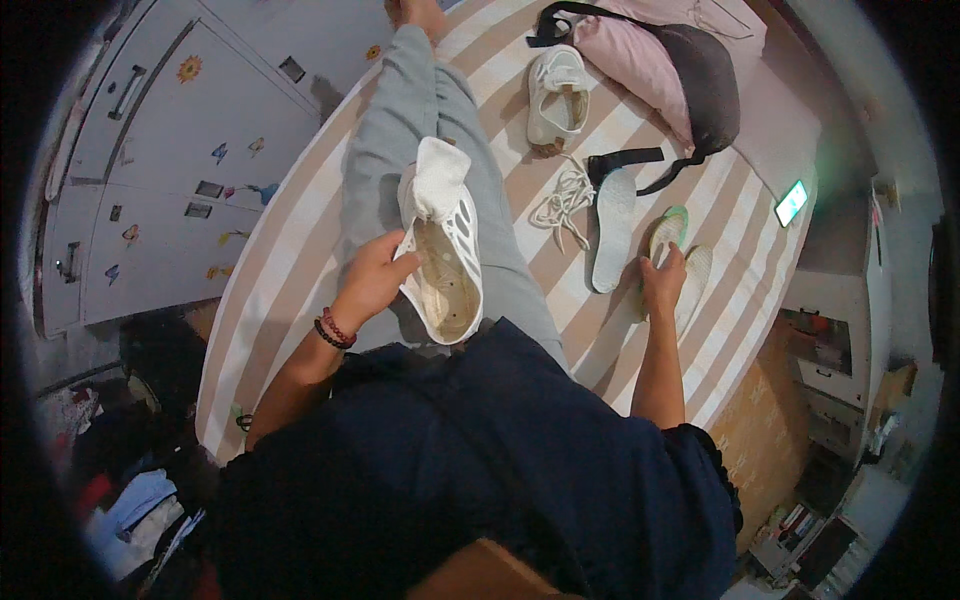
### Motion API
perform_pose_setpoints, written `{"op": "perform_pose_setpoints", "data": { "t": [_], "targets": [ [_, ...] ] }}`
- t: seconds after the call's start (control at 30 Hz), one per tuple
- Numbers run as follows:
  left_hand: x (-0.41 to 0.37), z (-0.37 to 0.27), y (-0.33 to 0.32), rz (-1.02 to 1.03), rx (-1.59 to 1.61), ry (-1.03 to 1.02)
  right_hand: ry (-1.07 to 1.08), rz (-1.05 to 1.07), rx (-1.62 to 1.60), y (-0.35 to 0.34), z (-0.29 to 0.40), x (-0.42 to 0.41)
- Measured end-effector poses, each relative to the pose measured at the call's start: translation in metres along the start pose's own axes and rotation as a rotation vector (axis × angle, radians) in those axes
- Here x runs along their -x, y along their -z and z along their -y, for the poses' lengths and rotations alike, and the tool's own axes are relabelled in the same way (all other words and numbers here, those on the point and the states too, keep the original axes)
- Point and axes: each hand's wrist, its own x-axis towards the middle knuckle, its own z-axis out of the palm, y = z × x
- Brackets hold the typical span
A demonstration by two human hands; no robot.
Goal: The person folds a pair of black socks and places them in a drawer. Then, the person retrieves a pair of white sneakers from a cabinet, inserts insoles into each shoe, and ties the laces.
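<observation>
My left hand (pixel 379 277) grips the side of a white shoe (pixel 469 262) that rests over my lap, its tongue pulled up and its opening showing a worn beige inside. To the right, my right hand (pixel 664 276) has its fingers on a green-edged insole (pixel 670 229). Beside it lies a pale insole (pixel 697 274), partly hidden by that hand and forearm. A grey insole (pixel 615 232) lies nearer the middle, next to a bunch of white shoelaces (pixel 564 201). The second white shoe (pixel 559 101) sits farther up on the bed.
A striped bedsheet (pixel 540 289) covers the bed under my outstretched legs. A dark bag (pixel 701 82) with straps lies by a pink pillow (pixel 630 67). A lit phone (pixel 791 203) is at the right edge. White cabinets (pixel 172 157) stand at left.
</observation>
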Motion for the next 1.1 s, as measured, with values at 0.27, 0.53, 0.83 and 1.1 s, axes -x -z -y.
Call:
{"op": "perform_pose_setpoints", "data": {
  "t": [0.27, 0.53, 0.83, 1.1],
  "targets": [
    [0.007, -0.007, -0.004, -0.081, 0.141, 0.008, 0.036, -0.162, -0.103, -0.003, -0.001, -0.009],
    [0.005, -0.008, -0.006, -0.104, 0.12, -0.031, -0.034, -0.148, -0.136, -0.001, -0.009, 0.004],
    [0.009, -0.027, -0.002, -0.015, 0.141, 0.126, 0.245, -0.227, 0.1, -0.016, 0.023, 0.007],
    [0.008, -0.017, -0.004, -0.087, 0.219, 0.095, 0.077, 0.051, -0.057, -0.05, 0.084, -0.014]
  ]
}}
